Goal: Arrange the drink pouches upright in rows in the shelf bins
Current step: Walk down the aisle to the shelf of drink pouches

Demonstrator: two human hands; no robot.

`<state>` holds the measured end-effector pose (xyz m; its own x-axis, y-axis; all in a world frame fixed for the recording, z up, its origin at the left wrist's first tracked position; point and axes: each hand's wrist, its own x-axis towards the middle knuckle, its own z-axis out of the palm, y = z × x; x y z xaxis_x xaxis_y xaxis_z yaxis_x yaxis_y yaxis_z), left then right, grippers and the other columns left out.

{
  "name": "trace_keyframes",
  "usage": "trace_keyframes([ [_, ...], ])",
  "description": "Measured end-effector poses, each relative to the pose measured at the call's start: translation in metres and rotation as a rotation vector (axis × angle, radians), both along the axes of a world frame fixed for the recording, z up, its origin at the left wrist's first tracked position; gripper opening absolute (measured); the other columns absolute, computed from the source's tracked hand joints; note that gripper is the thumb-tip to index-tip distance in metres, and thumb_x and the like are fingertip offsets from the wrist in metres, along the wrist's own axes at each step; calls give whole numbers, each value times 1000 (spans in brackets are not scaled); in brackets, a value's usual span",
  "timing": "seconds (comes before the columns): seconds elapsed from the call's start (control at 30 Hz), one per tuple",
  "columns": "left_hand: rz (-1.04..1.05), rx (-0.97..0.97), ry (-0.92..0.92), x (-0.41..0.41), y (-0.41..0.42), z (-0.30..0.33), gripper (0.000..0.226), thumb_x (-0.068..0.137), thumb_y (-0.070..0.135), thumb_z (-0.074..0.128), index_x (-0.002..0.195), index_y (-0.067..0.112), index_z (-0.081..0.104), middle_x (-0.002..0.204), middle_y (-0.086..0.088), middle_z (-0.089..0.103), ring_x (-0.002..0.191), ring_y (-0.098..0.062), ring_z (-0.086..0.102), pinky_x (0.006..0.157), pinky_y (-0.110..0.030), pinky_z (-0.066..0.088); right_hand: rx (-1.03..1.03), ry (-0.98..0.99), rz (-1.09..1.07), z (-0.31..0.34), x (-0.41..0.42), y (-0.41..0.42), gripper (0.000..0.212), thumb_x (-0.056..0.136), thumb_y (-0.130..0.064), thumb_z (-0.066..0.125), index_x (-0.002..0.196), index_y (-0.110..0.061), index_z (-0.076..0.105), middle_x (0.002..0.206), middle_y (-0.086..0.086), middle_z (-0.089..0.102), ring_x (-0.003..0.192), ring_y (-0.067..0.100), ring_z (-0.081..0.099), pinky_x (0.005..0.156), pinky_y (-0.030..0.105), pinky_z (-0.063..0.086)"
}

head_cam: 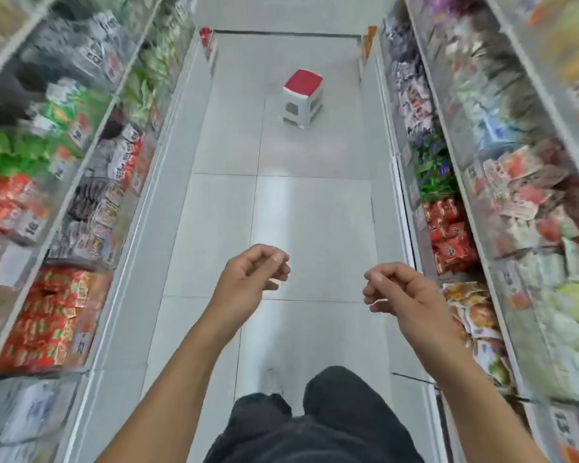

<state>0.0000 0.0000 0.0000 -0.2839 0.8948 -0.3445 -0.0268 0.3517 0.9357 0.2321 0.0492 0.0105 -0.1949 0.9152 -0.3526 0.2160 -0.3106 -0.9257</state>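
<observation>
A long aisle of grey floor is seen from above, running from 6 o'clock up to 12 o'clock. Shelves full of packets stand along the 9 o'clock side, and more shelves stand along the 3 o'clock side. The packets are blurred, so it cannot be told for sure which ones are the drink pouches.

A bin of red packets sits low at 8 o'clock, with its long side running along the aisle. A smaller bin of red packets sits at 3 o'clock, and yellow packets lie just below it. A stool with a red seat stands far up the aisle at 12 o'clock, well apart from both hands.

The left hand is held out over the floor, its fingers loosely curled, and nothing is held in it. The right hand is loosely curled too, and nothing is held in it either.

The right hand is just beside the 3 o'clock shelves, with the red and yellow packets right next to it. The left hand is well apart from the 9 o'clock shelves. So the right side looks easier to reach, and a turn toward 3 o'clock would likely be needed first.
</observation>
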Motion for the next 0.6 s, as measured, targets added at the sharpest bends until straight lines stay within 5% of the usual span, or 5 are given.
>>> trace_keyframes([
  [0.27,-168,-18,-6,-10,285,-24,17,100,19,54,97,9,68,86,-1,70,85,-15,68,78,-30,53,-37,20,-165,-44,-1,245,11,95,-10,60,91,-6,70,73,7,69,71,20,65,68,31,54],
  [0.6,96,-36,-34,-90,556,-8,17,100,20,55,97,11,70,88,-6,72,87,-19,70,80,-32,56,-53,76,52,-30,-105,591,12,95,-13,60,88,-9,69,72,4,67,71,17,63,67,29,53],
])
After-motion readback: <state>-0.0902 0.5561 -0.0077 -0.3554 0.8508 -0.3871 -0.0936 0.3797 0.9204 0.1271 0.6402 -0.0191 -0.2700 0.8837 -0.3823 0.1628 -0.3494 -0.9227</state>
